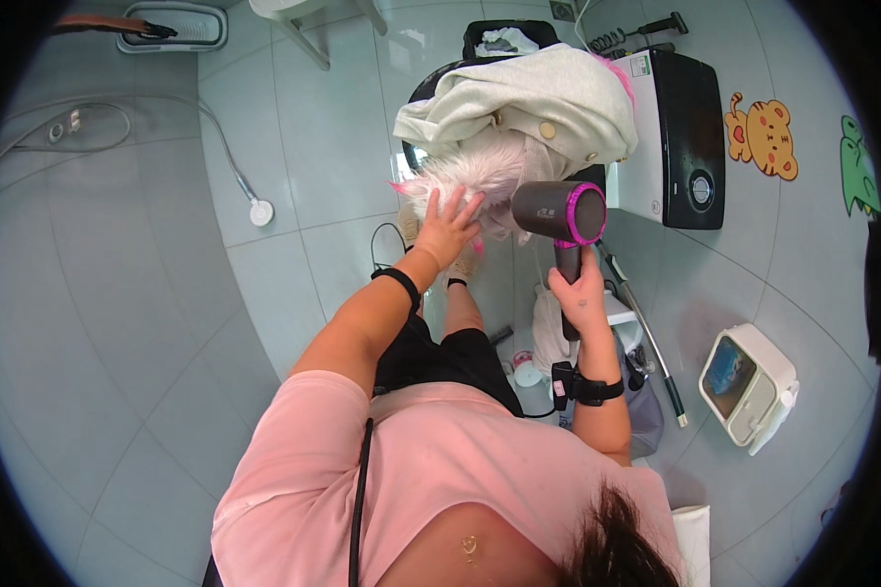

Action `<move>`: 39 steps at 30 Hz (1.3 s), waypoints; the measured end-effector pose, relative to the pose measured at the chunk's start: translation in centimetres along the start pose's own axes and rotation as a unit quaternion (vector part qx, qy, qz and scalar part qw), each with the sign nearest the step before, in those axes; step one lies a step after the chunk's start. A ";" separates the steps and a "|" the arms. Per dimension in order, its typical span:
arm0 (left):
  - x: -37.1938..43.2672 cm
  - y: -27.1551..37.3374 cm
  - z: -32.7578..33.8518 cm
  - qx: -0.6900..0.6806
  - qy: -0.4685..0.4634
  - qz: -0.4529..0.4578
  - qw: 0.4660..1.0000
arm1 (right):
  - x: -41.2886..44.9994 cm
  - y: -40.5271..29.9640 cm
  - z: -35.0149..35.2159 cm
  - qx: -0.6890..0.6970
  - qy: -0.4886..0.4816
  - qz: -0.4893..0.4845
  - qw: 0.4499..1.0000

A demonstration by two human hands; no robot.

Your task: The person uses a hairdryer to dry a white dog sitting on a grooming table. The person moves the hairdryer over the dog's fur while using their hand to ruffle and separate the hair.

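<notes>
My right hand is wrapped around the handle of a grey hair dryer with a magenta ring. The dryer's barrel points left, towards a small animal with white fur and pink-tinted tips. Fingers spread, my left hand rests on that fur. A cream garment with gold buttons lies behind and partly over the animal, so much of its body is hidden. Beneath it shows part of a round black surface.
Right of the animal stands a black-and-white appliance with a knob. A silver pole leans near a white wall-mounted holder. At left, a shower head hangs on its hose. A black bin and a white stool stand behind.
</notes>
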State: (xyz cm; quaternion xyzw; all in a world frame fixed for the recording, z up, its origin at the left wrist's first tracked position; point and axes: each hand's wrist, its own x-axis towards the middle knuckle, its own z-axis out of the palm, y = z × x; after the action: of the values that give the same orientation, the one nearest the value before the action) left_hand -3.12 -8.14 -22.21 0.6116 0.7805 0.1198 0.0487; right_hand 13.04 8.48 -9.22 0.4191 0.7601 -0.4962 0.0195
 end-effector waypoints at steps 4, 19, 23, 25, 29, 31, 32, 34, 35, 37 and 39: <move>1.2 -2.1 1.2 -0.206 0.038 -0.153 0.966 | -0.3 0.9 -0.3 0.090 -0.019 0.049 0.995; 1.5 -5.2 0.6 -0.478 -0.005 -0.317 0.819 | 0.0 0.3 0.9 0.033 -0.038 -0.005 0.999; 1.1 -5.2 1.0 -0.487 -0.013 -0.324 0.811 | -0.1 -2.3 -0.3 0.168 -0.126 0.100 0.973; 1.7 -4.3 0.6 -0.412 0.040 -0.343 0.843 | 0.1 -1.6 0.1 0.052 -0.040 -0.009 0.998; 1.5 -2.2 0.1 -0.147 -0.021 -0.061 0.987 | 0.9 -3.0 -1.1 0.153 -0.080 0.096 0.980; 2.2 -1.6 -0.7 -0.148 -0.063 -0.005 0.987 | 1.7 -3.7 -0.5 0.061 0.029 -0.081 0.994; 2.7 -2.1 0.1 -0.169 -0.041 -0.092 0.981 | 2.1 -4.2 -0.7 -0.011 0.055 -0.073 0.996; 3.6 -2.3 0.4 -0.211 -0.010 -0.324 0.922 | 2.6 -4.5 -1.1 0.008 0.040 -0.082 0.996; 4.2 -2.3 0.7 -0.212 -0.010 -0.325 0.922 | 2.7 -4.8 -1.1 0.006 0.040 -0.082 0.996; 5.9 -2.0 0.2 -0.227 -0.074 -0.387 0.891 | 3.0 -5.5 -1.2 -0.019 0.043 -0.055 0.997; 6.4 -0.7 -0.9 -0.172 -0.034 -0.203 0.963 | 3.4 -4.2 -1.0 -0.094 0.076 -0.053 0.991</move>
State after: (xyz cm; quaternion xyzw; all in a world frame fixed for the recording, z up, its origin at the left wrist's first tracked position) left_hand -5.54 -2.22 -21.06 0.4268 0.8535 0.2190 0.2032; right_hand 8.44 10.68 -7.13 0.4112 0.8237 -0.3896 -0.0254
